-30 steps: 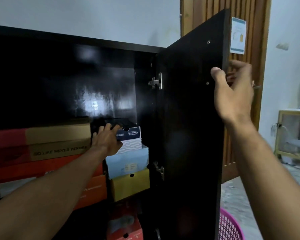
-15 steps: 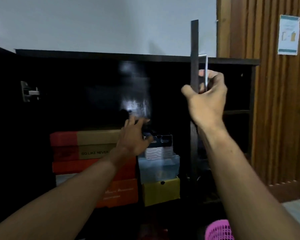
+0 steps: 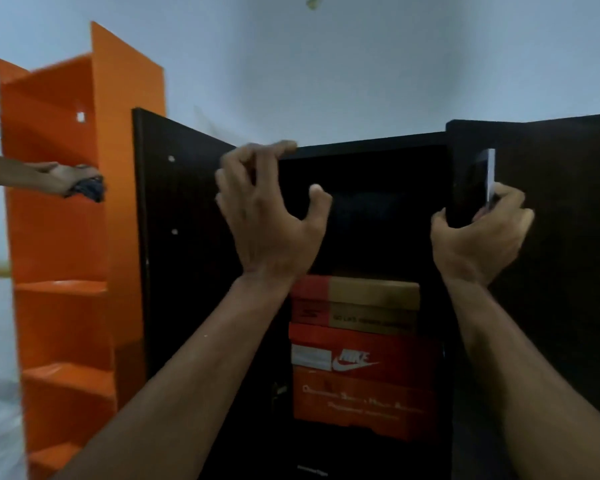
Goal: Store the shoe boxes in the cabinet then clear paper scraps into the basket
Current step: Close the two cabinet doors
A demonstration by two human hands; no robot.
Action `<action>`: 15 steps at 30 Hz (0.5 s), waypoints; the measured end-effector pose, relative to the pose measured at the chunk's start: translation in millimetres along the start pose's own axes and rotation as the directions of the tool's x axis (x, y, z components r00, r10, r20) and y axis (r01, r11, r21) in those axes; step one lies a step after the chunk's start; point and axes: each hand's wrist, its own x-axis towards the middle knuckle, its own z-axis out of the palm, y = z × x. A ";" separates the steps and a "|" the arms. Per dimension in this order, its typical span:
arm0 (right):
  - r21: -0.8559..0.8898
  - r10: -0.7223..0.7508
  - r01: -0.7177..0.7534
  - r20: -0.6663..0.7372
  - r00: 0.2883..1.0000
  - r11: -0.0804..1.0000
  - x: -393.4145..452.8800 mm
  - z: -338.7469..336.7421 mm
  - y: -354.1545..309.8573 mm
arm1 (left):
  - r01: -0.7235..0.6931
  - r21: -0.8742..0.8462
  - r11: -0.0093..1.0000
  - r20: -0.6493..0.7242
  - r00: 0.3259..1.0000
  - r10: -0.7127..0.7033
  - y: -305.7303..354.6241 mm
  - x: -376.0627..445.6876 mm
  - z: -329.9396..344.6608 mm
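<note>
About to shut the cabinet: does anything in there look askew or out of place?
Nothing stands out. The shoe boxes sit in a squared stack inside the cabinet. The right hand grips the right door; the left hand holds nothing.

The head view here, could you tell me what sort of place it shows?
Probably a room in a home or small shop: a dark cabinet stacked with shoe boxes, an orange shelf unit beside it, and a plain pale wall behind.

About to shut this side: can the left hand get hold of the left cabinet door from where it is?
Probably yes. The left hand hangs free with fingers spread, holding nothing, just beside the open left door. Nothing lies between them; the right hand grips the right door.
</note>
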 end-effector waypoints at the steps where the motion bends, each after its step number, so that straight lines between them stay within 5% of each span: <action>1: -0.006 0.004 -0.004 0.000 1.000 1.000 -0.5 1.6 -0.7 | 0.028 0.086 0.996 -0.105 0.994 -0.019 -8.0 8.6 -16.1; 4: -0.024 0.023 -0.023 -0.005 1.000 0.999 -2.0 2.3 -1.8 | 0.227 0.239 0.944 -0.220 0.960 -0.175 -40.0 29.5 -54.9; 7: -0.036 0.023 -0.024 -0.003 1.000 0.999 -1.8 1.7 -1.4 | 0.414 0.338 0.845 -0.019 0.901 -0.434 -71.8 44.0 -78.6; 10: -0.030 0.033 -0.032 0.013 0.999 0.999 -2.0 -2.2 -2.9 | 0.564 0.033 0.825 0.206 0.804 -0.558 -74.8 48.3 -84.9; 15: -0.025 0.028 -0.028 0.032 0.999 0.999 -0.9 -6.0 -5.0 | 0.677 -0.194 0.710 0.302 0.729 -0.614 -86.2 45.9 -85.3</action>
